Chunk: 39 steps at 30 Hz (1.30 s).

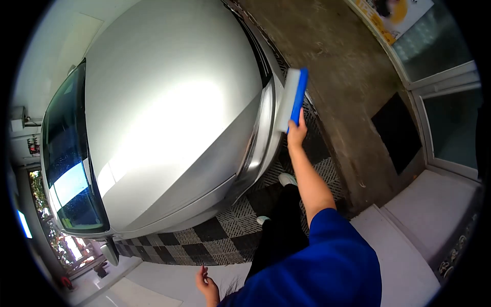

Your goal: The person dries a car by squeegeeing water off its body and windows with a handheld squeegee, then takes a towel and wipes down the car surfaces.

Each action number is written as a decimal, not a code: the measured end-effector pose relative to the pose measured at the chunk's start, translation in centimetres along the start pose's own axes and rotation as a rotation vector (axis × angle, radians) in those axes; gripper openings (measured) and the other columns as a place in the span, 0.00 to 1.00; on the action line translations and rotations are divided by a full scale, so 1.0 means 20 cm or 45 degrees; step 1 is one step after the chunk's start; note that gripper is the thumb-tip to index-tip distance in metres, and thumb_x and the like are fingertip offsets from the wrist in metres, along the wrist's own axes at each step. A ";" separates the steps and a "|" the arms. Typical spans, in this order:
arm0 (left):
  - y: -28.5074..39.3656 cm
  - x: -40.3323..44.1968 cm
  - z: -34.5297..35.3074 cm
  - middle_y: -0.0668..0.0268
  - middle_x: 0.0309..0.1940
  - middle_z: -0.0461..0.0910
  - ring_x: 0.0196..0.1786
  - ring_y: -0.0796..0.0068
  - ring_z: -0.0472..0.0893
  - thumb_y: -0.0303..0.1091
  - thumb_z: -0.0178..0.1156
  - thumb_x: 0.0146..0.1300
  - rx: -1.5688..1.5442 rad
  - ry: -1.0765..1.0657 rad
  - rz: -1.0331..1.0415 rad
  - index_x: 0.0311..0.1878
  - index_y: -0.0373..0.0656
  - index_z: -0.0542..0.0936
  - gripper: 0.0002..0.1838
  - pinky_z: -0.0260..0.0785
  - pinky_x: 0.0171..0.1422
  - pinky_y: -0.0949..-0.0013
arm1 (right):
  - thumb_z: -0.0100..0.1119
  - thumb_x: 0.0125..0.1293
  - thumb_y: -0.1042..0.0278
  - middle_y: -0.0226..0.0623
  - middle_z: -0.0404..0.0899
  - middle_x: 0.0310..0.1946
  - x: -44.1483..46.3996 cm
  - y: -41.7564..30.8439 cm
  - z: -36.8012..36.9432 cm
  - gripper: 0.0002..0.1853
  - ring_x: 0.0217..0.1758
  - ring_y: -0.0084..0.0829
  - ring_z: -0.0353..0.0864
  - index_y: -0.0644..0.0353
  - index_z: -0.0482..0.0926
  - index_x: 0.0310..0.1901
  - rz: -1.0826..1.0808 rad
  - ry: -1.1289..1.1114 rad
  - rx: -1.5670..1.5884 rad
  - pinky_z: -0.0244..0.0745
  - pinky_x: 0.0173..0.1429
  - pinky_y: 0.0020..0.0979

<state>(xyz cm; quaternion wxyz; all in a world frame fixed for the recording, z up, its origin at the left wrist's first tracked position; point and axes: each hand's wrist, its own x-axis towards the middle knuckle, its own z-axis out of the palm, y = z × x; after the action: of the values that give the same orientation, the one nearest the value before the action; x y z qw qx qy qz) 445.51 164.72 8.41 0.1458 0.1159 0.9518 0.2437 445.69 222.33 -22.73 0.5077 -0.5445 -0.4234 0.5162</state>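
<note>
My right hand (296, 134) is closed around the blue grip of a squeegee (295, 97) with a wide, pale translucent blade. That arm is stretched out past the front corner of a silver car (169, 117). The squeegee is held just off the headlight (261, 130) and bumper; whether its blade touches them I cannot tell. My left hand (207, 285) hangs low near the bottom edge of the view, with loosely bent fingers and nothing in it. The car's bonnet shines with a bright reflection, and its windscreen (66, 158) lies at the left.
Black and grey floor tiles (232, 225) run beneath and beside the car. A brown, wet-looking floor (332, 66) borders them. At the right are a black mat (398, 133), glazed door panels (452, 123) and a light-coloured ledge (424, 204). The side mirror (109, 251) sticks out at lower left.
</note>
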 end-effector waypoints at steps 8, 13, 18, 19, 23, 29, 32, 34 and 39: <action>0.45 0.03 0.06 0.51 0.52 0.81 0.57 0.59 0.80 0.16 0.43 0.59 0.256 -0.271 -0.282 0.61 0.38 0.75 0.26 0.72 0.61 0.61 | 0.58 0.55 0.72 0.36 0.82 0.28 0.93 0.08 0.39 0.32 0.20 0.26 0.76 0.53 0.75 0.65 -0.047 0.085 -1.165 0.72 0.26 0.33; 0.36 0.03 0.05 0.50 0.51 0.81 0.57 0.57 0.80 0.17 0.45 0.59 0.363 -0.317 -0.326 0.61 0.38 0.75 0.25 0.70 0.62 0.59 | 0.57 0.61 0.78 0.39 0.84 0.44 0.55 -0.31 0.32 0.31 0.39 0.23 0.81 0.59 0.70 0.68 -0.138 -0.244 0.073 0.75 0.48 0.25; 0.32 0.15 0.13 0.55 0.46 0.81 0.52 0.62 0.82 0.10 0.43 0.53 0.207 -0.119 0.052 0.58 0.38 0.77 0.29 0.73 0.57 0.65 | 0.62 0.60 0.67 0.46 0.80 0.34 0.37 -0.53 0.46 0.31 0.40 0.46 0.82 0.36 0.73 0.66 -0.354 -0.630 -0.427 0.78 0.47 0.37; 0.38 0.18 0.13 0.55 0.46 0.81 0.51 0.62 0.82 0.10 0.44 0.52 0.203 -0.116 0.079 0.58 0.38 0.77 0.29 0.74 0.57 0.64 | 0.61 0.60 0.65 0.46 0.81 0.36 0.46 -0.49 0.53 0.30 0.40 0.48 0.82 0.39 0.72 0.67 -0.369 -0.483 -0.578 0.78 0.47 0.39; 0.40 0.16 0.12 0.56 0.46 0.81 0.51 0.62 0.82 0.09 0.44 0.51 0.156 -0.056 0.075 0.57 0.39 0.78 0.30 0.75 0.56 0.64 | 0.57 0.63 0.63 0.55 0.83 0.44 0.71 -0.37 0.59 0.29 0.45 0.52 0.83 0.55 0.70 0.67 0.095 -0.088 -0.561 0.77 0.51 0.43; 0.30 0.06 0.15 0.56 0.47 0.81 0.52 0.62 0.82 0.09 0.43 0.51 0.101 -0.154 0.002 0.58 0.39 0.77 0.31 0.74 0.59 0.64 | 0.51 0.65 0.68 0.56 0.83 0.40 -0.20 0.08 0.02 0.37 0.42 0.49 0.83 0.48 0.53 0.76 0.230 0.003 -0.726 0.78 0.48 0.44; 0.38 0.09 0.17 0.55 0.47 0.81 0.52 0.62 0.82 0.09 0.43 0.52 0.131 -0.158 0.021 0.58 0.39 0.77 0.31 0.73 0.60 0.64 | 0.51 0.65 0.70 0.38 0.77 0.34 -0.30 0.16 -0.23 0.42 0.17 0.30 0.71 0.39 0.44 0.78 1.216 0.064 -0.382 0.66 0.18 0.33; 0.39 0.08 0.16 0.54 0.48 0.81 0.54 0.63 0.82 0.09 0.42 0.53 0.025 -0.113 0.015 0.59 0.38 0.77 0.30 0.73 0.60 0.63 | 0.52 0.64 0.70 0.37 0.72 0.28 -0.20 0.26 -0.30 0.28 0.16 0.30 0.70 0.41 0.64 0.67 1.492 0.382 0.155 0.65 0.15 0.28; 0.29 -0.01 0.12 0.55 0.49 0.81 0.56 0.63 0.81 0.09 0.42 0.54 0.039 -0.121 -0.033 0.59 0.36 0.77 0.29 0.72 0.61 0.63 | 0.54 0.64 0.66 0.37 0.75 0.31 0.04 0.17 -0.22 0.34 0.18 0.32 0.71 0.39 0.58 0.73 1.098 -0.063 0.498 0.65 0.17 0.29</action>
<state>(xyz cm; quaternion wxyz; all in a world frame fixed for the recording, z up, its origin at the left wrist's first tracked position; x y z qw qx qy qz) 447.33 170.58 9.34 0.1924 0.1172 0.9488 0.2212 449.92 222.21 -26.50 0.3297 -0.5523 -0.0654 0.7629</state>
